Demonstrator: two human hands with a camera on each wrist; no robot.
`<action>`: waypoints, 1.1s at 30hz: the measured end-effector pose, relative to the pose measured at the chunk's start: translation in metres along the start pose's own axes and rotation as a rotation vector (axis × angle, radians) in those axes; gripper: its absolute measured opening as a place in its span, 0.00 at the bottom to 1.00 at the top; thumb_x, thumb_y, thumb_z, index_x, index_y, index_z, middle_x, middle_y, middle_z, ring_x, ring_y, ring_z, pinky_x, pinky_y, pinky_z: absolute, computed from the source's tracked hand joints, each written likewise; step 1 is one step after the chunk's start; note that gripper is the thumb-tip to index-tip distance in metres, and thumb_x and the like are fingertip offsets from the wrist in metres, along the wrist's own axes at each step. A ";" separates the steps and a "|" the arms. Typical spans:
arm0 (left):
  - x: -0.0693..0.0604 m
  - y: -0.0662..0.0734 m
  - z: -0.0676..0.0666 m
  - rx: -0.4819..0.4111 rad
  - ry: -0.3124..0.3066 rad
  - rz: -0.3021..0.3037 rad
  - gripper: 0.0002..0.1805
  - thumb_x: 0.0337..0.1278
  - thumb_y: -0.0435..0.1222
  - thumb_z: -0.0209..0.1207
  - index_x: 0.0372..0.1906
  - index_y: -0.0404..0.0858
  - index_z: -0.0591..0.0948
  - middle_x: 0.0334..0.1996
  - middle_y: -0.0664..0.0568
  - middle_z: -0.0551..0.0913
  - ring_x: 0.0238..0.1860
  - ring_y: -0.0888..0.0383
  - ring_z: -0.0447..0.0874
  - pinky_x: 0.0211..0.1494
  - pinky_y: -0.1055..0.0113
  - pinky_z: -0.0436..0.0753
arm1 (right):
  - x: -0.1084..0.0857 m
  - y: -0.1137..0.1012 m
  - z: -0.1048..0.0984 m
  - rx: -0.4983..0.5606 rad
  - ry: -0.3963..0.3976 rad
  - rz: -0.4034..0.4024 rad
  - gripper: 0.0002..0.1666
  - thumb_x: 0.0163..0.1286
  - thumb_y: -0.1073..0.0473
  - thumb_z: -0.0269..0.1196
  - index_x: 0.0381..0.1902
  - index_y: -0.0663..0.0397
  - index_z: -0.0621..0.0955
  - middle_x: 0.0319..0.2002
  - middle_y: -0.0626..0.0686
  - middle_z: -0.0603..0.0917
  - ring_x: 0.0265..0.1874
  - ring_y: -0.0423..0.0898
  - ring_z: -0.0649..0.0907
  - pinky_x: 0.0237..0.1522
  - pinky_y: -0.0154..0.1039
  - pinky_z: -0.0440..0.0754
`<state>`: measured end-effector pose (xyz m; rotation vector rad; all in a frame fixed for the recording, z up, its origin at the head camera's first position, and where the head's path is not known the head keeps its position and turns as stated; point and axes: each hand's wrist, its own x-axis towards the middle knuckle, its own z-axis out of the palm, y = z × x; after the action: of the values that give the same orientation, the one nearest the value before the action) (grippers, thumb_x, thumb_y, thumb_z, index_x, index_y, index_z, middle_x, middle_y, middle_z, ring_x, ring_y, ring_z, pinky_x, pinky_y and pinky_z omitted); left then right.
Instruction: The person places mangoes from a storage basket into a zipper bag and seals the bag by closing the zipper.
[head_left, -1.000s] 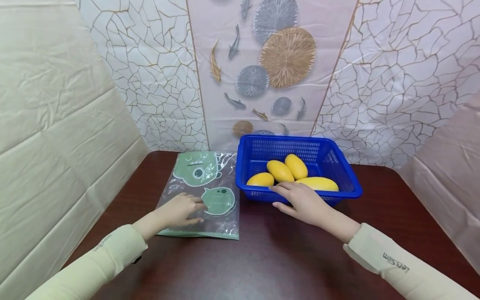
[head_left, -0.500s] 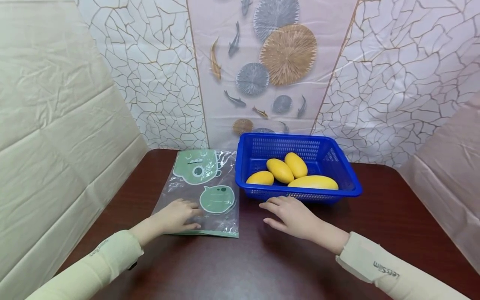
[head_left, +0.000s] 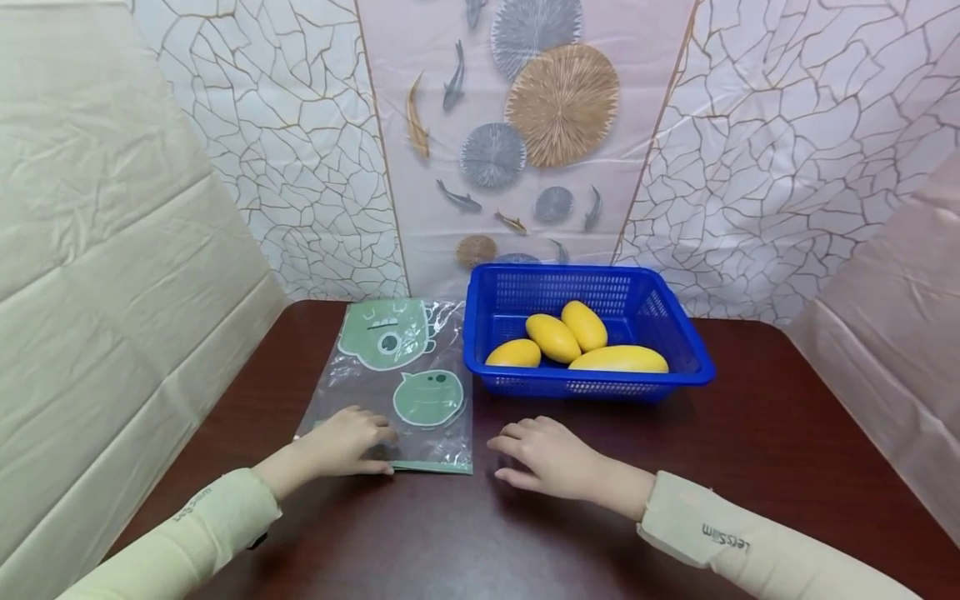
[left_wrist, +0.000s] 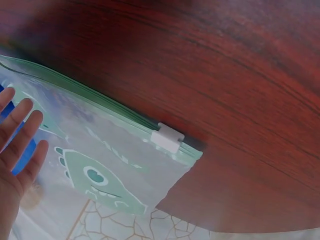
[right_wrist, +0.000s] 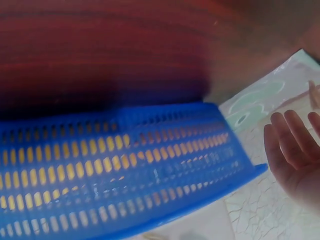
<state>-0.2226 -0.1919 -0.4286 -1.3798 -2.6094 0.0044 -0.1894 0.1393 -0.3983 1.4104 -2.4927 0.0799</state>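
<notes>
A clear zip bag (head_left: 360, 392) with green cartoon prints lies flat on the table, its green zip edge toward me. Over its front left part hovers or rests my left hand (head_left: 337, 443), fingers loose and holding nothing; contact cannot be told. The left wrist view shows the bag's white slider (left_wrist: 167, 137) near one end of the zip. My right hand (head_left: 553, 458) is in front of the blue basket (head_left: 600, 388), apart from it, with relaxed fingers and nothing in them. Inside the basket lie several yellow, mango-like fruits (head_left: 552, 337); its front wall hides their lower parts.
The basket stands at the back of the dark red-brown table (head_left: 450, 533), close beside the bag's right edge. A patterned cloth backdrop (head_left: 315, 167) rises behind the table, and pale cloth (head_left: 97, 275) slopes along the left side.
My right hand has drawn back from the basket's front rim, toward me and to the left. My left hand has shifted slightly toward me. The head view has turned slightly.
</notes>
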 end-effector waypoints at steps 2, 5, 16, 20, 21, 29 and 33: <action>0.000 -0.001 0.000 0.000 -0.005 0.008 0.15 0.45 0.51 0.66 0.35 0.46 0.82 0.30 0.58 0.82 0.34 0.58 0.81 0.38 0.60 0.76 | 0.002 -0.004 0.003 0.007 -0.015 -0.008 0.20 0.63 0.46 0.61 0.47 0.50 0.82 0.38 0.47 0.84 0.36 0.43 0.82 0.38 0.37 0.79; 0.002 -0.001 0.002 -0.011 -0.017 0.020 0.13 0.45 0.48 0.67 0.35 0.47 0.82 0.30 0.58 0.82 0.34 0.59 0.81 0.38 0.60 0.76 | 0.004 -0.008 0.004 0.002 -0.031 -0.014 0.19 0.64 0.46 0.60 0.47 0.50 0.82 0.38 0.47 0.84 0.36 0.42 0.82 0.38 0.37 0.78; 0.010 0.001 0.004 -0.007 -0.004 0.122 0.05 0.47 0.36 0.65 0.23 0.49 0.81 0.21 0.64 0.82 0.25 0.64 0.80 0.29 0.65 0.75 | 0.021 -0.028 0.016 -0.015 -0.101 -0.082 0.17 0.66 0.44 0.58 0.45 0.48 0.80 0.34 0.44 0.82 0.31 0.41 0.80 0.33 0.35 0.76; 0.012 0.002 0.004 0.009 -0.015 0.098 0.07 0.44 0.42 0.67 0.21 0.49 0.79 0.18 0.63 0.79 0.23 0.63 0.79 0.28 0.66 0.74 | 0.025 -0.034 0.018 -0.041 -0.120 -0.092 0.17 0.66 0.43 0.57 0.45 0.46 0.79 0.34 0.43 0.82 0.32 0.41 0.80 0.34 0.35 0.76; 0.012 0.002 0.004 0.013 -0.014 0.091 0.08 0.43 0.43 0.68 0.21 0.49 0.79 0.18 0.63 0.79 0.23 0.63 0.79 0.28 0.66 0.74 | 0.026 -0.034 0.018 -0.042 -0.122 -0.092 0.17 0.66 0.43 0.58 0.45 0.46 0.79 0.34 0.43 0.82 0.32 0.41 0.80 0.34 0.35 0.76; 0.012 0.001 0.007 0.056 0.039 0.090 0.10 0.40 0.35 0.66 0.16 0.48 0.77 0.16 0.61 0.78 0.21 0.60 0.78 0.25 0.66 0.73 | 0.029 -0.034 0.022 -0.061 -0.098 -0.105 0.16 0.65 0.45 0.59 0.44 0.46 0.80 0.32 0.43 0.81 0.31 0.41 0.80 0.32 0.34 0.74; 0.013 0.000 0.005 0.045 0.063 0.077 0.11 0.37 0.34 0.66 0.15 0.48 0.75 0.15 0.62 0.76 0.19 0.61 0.76 0.24 0.67 0.72 | 0.031 -0.035 0.024 -0.071 -0.087 -0.089 0.14 0.64 0.46 0.60 0.43 0.46 0.80 0.31 0.43 0.81 0.30 0.41 0.80 0.32 0.34 0.75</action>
<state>-0.2308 -0.1809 -0.4314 -1.4398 -2.4883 0.0293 -0.1804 0.0908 -0.4162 1.5231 -2.4709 -0.0880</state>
